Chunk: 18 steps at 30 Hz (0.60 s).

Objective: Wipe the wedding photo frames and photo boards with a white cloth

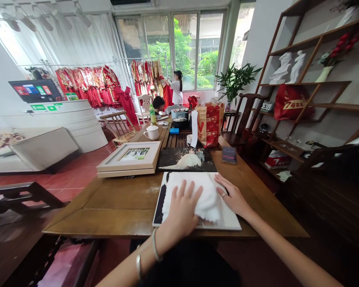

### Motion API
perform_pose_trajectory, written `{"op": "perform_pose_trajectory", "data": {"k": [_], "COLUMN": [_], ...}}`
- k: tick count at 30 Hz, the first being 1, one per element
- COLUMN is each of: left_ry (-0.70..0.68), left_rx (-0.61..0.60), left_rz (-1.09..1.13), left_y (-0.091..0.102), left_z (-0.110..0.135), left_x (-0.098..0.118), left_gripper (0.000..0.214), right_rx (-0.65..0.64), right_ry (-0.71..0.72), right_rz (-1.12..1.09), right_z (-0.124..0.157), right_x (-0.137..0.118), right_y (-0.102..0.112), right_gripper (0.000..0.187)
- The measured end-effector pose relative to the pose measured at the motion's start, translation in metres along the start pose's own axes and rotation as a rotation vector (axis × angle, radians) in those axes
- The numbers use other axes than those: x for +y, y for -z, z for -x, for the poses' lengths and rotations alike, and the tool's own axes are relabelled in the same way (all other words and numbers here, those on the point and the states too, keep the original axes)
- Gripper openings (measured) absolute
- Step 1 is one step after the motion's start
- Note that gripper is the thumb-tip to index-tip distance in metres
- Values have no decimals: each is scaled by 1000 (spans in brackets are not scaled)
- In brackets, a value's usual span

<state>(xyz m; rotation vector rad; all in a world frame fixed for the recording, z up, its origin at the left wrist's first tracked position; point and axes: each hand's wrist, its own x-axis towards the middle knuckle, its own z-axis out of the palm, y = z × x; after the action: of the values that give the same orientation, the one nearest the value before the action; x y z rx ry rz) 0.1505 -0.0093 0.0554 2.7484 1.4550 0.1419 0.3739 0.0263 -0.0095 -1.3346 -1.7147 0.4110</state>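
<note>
At lower centre of the frame, I have my left hand (pixel 182 211) spread flat on a fluffy white cloth (pixel 208 197) over a thin, white-edged rectangular photo panel (pixel 159 207); my right hand (pixel 235 200), apart, rests at its right edge, seemingly steadying it.

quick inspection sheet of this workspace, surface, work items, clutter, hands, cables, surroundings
Surface: wooden table, brown top, pale smudge left of the panel.
Work items: white cloth spread on a white-edged picture panel near the front edge.
Clutter: pale frame to the left; dark photo panel just behind; lidded white cup, green bottle and red-and-tan paper bag further back.
Left hand: flat on the cloth, fingers spread.
Right hand: at the panel's right side, fingers extended; grip unclear.
Cables: nothing seen.
Surroundings: red garments on racks, two people in the background, shelves at right.
</note>
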Motion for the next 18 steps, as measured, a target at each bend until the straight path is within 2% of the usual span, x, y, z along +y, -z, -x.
{"op": "perform_pose_trajectory", "data": {"k": [4, 7, 10, 15, 18], "left_ry": [8, 1, -37, -55, -93], "left_rx": [24, 23, 23, -16, -68], "left_rz": [-37, -39, -33, 26, 86], "left_y": [-1, -3, -7, -8, -4], "left_z": [-50, -64, -52, -7, 12], "left_x": [-6, 0, 15, 41, 48], "left_gripper": [76, 71, 72, 81, 78], "right_rx": [9, 30, 49, 47, 64], "right_ry": [-24, -104, -151, -208, -215], "right_rz": [-41, -127, -227, -340, -353], "right_z": [-1, -2, -2, -4, -6], "right_x": [2, 3, 2, -2, -4], "right_y": [-2, -1, 0, 1, 2], "right_gripper": [38, 41, 41, 39, 43]}}
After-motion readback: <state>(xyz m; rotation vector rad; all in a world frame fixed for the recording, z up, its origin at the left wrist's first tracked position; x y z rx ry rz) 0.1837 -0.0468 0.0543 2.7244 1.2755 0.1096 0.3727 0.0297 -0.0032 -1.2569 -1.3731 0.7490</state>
